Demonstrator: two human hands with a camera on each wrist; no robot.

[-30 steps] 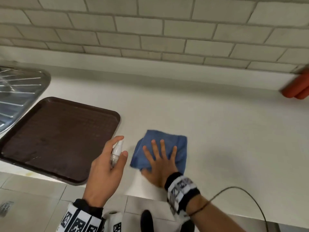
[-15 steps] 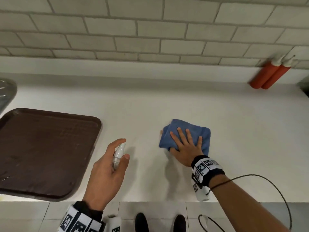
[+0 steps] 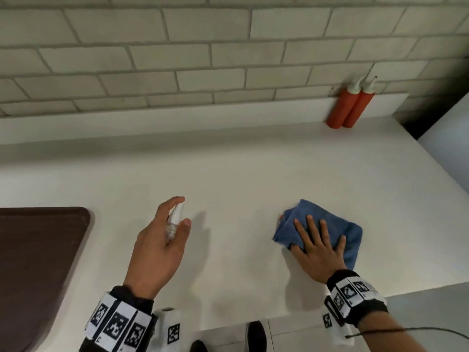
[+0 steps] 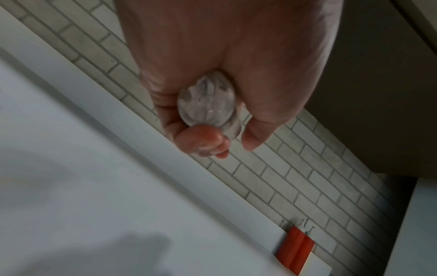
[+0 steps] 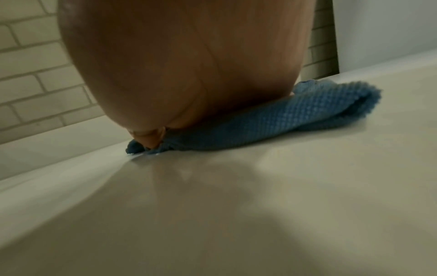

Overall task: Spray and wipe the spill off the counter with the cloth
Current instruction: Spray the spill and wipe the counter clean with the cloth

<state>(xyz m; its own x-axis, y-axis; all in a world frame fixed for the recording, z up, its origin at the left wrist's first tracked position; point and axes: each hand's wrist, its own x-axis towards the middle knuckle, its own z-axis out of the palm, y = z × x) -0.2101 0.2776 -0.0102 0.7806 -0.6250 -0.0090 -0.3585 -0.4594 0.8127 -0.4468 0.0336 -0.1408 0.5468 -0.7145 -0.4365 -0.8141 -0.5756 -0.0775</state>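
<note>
A folded blue cloth (image 3: 347,231) lies on the white counter (image 3: 228,174), right of centre. My right hand (image 3: 317,240) presses flat on it with straight, spread fingers; in the right wrist view the palm (image 5: 189,65) covers the cloth (image 5: 307,112). A faint reddish smear (image 3: 280,216) shows at the cloth's left edge. My left hand (image 3: 162,240) hovers over the counter to the left and grips a small clear spray bottle (image 3: 175,219) with a white top, index finger over the nozzle. The left wrist view shows the bottle's base (image 4: 207,100) between curled fingers.
A dark brown tray (image 3: 38,262) lies at the left near the counter's front edge. Two red squeeze bottles (image 3: 351,107) stand against the tiled wall at the back right. The counter ends on the right at a white surface (image 3: 446,138). A cable (image 3: 418,331) trails from my right wrist.
My right hand has slid the cloth to the right across the counter. The left hand with the spray bottle has kept its grip. The view has shifted right, so the sink is gone.
</note>
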